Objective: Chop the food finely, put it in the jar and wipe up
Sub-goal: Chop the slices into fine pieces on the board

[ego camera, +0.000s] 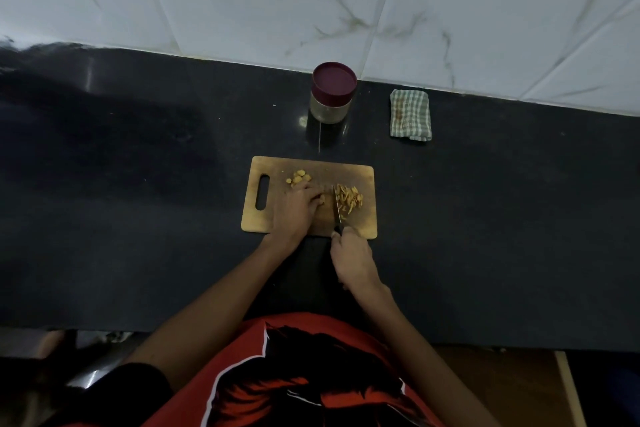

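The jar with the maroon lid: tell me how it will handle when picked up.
The jar looks nearly empty through its clear wall, so probably light. Its tall upright shape on the glossy counter may slide or tip if nudged. Its smooth wall looks rigid.

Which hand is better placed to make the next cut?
Right. The right hand grips the knife, blade beside the slivers; the left hand steadies the food on the cutting board.

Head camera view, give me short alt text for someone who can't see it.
A person slices yellowish food on a wooden cutting board: right hand grips a knife, left hand steadies a piece. Behind stand a lidded jar and folded checked cloth.
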